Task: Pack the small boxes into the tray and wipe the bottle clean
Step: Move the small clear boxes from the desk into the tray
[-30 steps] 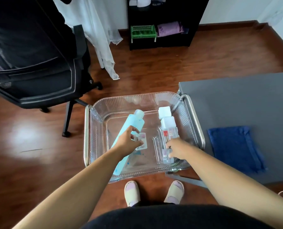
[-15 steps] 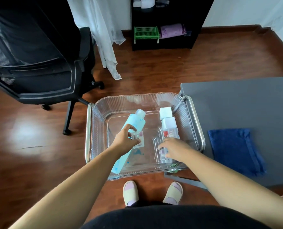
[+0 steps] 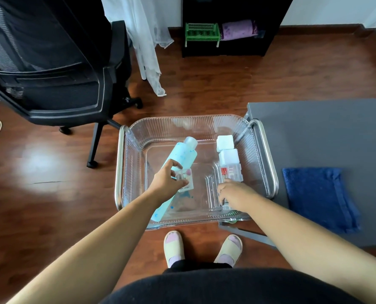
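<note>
Holding steady since earlier: left grip (image 3: 168, 182) still pinches small box (image 3: 186, 181) above tray (image 3: 130, 172); right grip (image 3: 234, 191) stays curled round second box (image 3: 225, 204).

Pale blue bottle (image 3: 182, 153) lies slanted in clear tray (image 3: 189, 120) beside small boxes (image 3: 228, 157)

No words or numbers can be read here. The red-label box (image 3: 230, 172), just past the fingers of the right hand (image 3: 233, 191), is too blurred. The pink-marked box (image 3: 186, 178), pinched in the left hand (image 3: 165, 183), shows no letters. The chair (image 3: 51, 84) logo is illegible.
</note>
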### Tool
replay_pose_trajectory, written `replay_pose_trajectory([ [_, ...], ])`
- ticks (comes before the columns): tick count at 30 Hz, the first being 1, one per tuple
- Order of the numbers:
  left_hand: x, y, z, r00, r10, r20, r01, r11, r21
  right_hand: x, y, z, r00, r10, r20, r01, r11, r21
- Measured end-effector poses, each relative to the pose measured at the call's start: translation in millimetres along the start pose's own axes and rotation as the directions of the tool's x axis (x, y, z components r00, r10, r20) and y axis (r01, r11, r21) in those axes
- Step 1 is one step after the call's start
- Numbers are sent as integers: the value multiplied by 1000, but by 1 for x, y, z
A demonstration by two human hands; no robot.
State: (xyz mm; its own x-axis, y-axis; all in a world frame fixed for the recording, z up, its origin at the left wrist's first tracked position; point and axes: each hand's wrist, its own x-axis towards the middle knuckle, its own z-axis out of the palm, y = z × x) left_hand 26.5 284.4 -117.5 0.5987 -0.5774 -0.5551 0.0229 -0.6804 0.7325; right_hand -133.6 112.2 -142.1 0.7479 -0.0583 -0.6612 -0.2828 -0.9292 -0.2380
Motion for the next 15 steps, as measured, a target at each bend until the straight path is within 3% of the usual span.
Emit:
replay_pose_trajectory([
  [4,1,5,2,1000,14,-1,-14,1000,9,-6,0,-8,994,106,14,-107,990,93],
  [9,0,13,6,999,39,25,-41,998,48,-13,0,-16,999,38,-23,-37,998,43],
  [15,3,31,15,995,81,50,-85,993,81,-32,-5,-53,976,41,-213,-8,988,151],
])
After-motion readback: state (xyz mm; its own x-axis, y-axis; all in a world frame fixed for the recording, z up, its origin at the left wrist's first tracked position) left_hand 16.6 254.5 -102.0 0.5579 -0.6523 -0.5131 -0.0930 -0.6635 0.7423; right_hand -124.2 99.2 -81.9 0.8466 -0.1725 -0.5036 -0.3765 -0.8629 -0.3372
